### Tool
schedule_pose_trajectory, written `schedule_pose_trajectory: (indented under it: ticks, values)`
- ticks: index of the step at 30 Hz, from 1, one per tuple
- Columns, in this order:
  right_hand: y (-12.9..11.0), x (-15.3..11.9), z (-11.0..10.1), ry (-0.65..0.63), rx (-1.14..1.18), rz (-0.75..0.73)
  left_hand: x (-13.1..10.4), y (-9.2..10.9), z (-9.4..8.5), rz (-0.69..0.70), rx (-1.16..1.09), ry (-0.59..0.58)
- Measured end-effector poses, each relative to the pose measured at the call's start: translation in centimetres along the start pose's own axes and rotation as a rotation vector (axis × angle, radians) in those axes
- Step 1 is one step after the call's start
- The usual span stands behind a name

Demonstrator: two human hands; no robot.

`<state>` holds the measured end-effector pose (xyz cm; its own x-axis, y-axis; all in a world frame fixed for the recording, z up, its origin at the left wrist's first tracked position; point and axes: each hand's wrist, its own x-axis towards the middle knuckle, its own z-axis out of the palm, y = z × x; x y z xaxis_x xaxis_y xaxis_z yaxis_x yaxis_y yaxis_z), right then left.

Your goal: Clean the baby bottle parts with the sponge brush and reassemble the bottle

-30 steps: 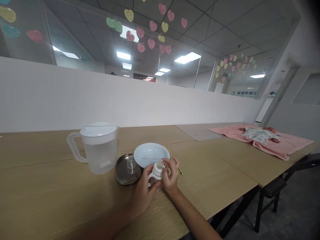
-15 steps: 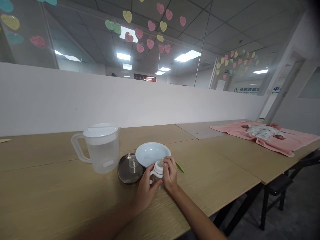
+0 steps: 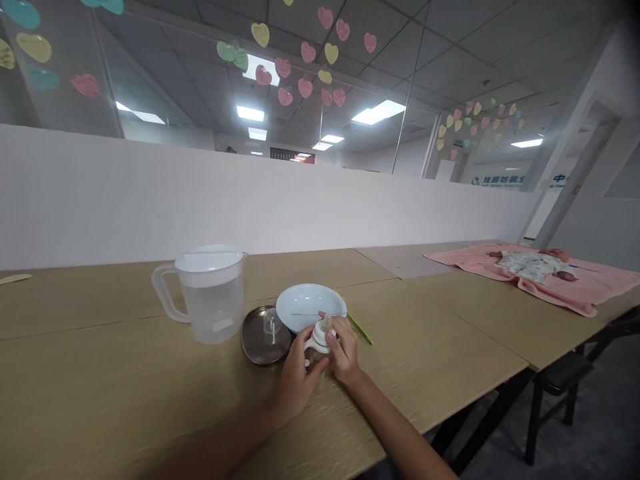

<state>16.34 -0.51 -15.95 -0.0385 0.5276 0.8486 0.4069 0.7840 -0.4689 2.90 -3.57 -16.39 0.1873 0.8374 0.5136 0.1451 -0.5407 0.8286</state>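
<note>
A small baby bottle (image 3: 319, 335) with a white collar, a white side handle and a clear teat stands upright between my hands. My left hand (image 3: 294, 377) is wrapped around its body and handle from the left. From the right, the fingers of my right hand (image 3: 345, 352) close on the collar, just below the teat. The lower part of the bottle is mostly hidden by my fingers. Directly behind it is a white bowl (image 3: 295, 299) with a thin stick lying across it. To the left, a metal tray (image 3: 253, 343) carries a clear cap (image 3: 272, 327).
A clear lidded pitcher (image 3: 213, 307) stands left of the tray. Beside the bowl lies a green, slender tool (image 3: 361, 329). Farther right, a baby doll (image 3: 530, 265) rests on a pink towel (image 3: 555, 297). A white wall (image 3: 300, 207) borders the table; a black stool (image 3: 555, 380) is below right.
The fingers of my right hand have shifted around the bottle's collar, and more of the teat shows. My left hand keeps its hold. The view has shifted slightly.
</note>
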Motion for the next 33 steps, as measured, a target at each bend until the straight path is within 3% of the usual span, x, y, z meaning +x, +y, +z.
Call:
schedule_pose_trajectory:
  ticks: [10, 14, 18, 24, 33]
  values:
    - [1.2, -0.2, 0.6, -0.061, 0.208, 0.197, -0.5, 0.1, -0.1, -0.011, 0.097, 0.029]
    - [1.3, -0.4, 0.7, 0.023, 0.201, 0.209, -0.7, 0.2, 0.0, -0.027, 0.091, 0.035]
    - [1.0, -0.2, 0.5, 0.082, 0.088, 0.134, -0.6, 0.4, -0.1, -0.063, 0.065, 0.052]
    - [0.2, 0.0, -0.3, 0.208, -0.106, -0.059, -0.2, 0.8, -0.1, -0.065, -0.026, -0.049]
    - [0.2, 0.0, -0.2, 0.238, -0.164, -0.154, -0.1, 0.6, 0.0, 0.022, 0.032, 0.026]
